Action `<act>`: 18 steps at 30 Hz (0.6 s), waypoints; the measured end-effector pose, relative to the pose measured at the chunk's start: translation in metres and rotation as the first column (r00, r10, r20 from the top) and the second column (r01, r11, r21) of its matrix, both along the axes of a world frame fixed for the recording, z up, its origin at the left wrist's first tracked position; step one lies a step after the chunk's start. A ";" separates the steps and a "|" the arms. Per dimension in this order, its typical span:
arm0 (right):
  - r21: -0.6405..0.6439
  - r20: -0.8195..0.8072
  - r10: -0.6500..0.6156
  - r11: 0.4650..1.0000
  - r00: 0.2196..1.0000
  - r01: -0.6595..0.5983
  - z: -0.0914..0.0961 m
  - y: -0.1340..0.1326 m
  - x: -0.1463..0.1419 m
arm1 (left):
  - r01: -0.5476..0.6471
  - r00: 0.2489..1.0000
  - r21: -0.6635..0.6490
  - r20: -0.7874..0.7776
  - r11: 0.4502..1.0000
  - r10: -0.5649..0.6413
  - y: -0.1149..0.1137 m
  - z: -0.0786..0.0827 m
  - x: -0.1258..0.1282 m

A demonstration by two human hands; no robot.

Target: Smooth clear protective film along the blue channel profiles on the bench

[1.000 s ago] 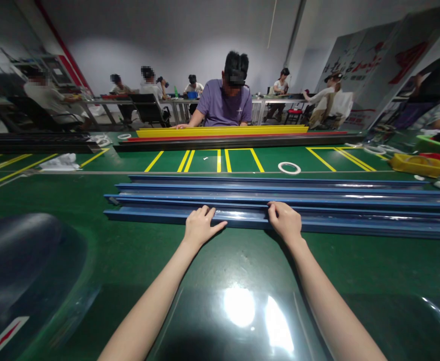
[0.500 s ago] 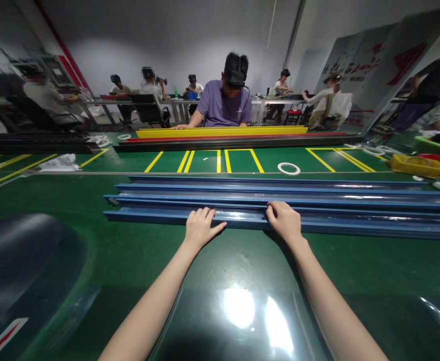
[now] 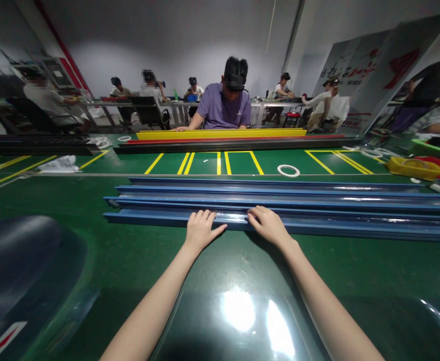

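Observation:
Several long blue channel-shaped strips lie side by side across the green table, with shiny film inside. On the front blue strip rests my left hand, its fingers spread over the near edge and its thumb stretched to the right. My right hand touches the same strip a little to the right, fingers loosely bent with the tips in the trough and the thumb apart. Neither hand grips the strip around. Behind it lie the other blue strips, which stay untouched.
A white tape ring lies beyond the strips. Farther back are a yellow strip and black strips, with a co-worker seated behind them. A yellow bin stands at right. A dark curved object lies at left.
My right hand has moved left along the front blue strip, closer to my left hand, and its fingers have loosened. My left hand and the strips have stayed in place.

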State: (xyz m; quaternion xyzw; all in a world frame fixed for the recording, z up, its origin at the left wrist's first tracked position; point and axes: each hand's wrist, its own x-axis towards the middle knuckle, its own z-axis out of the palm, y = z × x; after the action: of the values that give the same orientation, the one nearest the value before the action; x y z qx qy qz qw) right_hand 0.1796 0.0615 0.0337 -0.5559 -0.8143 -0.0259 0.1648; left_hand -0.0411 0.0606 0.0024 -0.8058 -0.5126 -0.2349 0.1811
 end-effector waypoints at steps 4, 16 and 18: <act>-0.112 0.137 -0.029 0.993 0.990 0.044 0.001 -0.004 -0.007 | -0.002 1.000 0.009 -0.009 1.000 0.002 0.000 0.001 0.000; -0.060 0.136 -0.035 0.997 0.990 0.044 0.000 -0.008 -0.008 | 0.067 0.995 0.075 0.065 0.995 -0.072 -0.001 0.003 -0.003; -0.074 0.070 -0.004 0.997 0.998 0.009 -0.001 -0.007 -0.006 | 0.077 0.994 0.079 0.077 0.994 -0.083 -0.001 0.002 -0.003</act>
State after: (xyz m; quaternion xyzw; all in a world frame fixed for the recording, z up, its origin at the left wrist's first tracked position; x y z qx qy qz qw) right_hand 0.1736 0.0542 0.0324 -0.5631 -0.8181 -0.0154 0.1153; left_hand -0.0446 0.0601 0.0039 -0.8082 -0.4773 -0.2935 0.1811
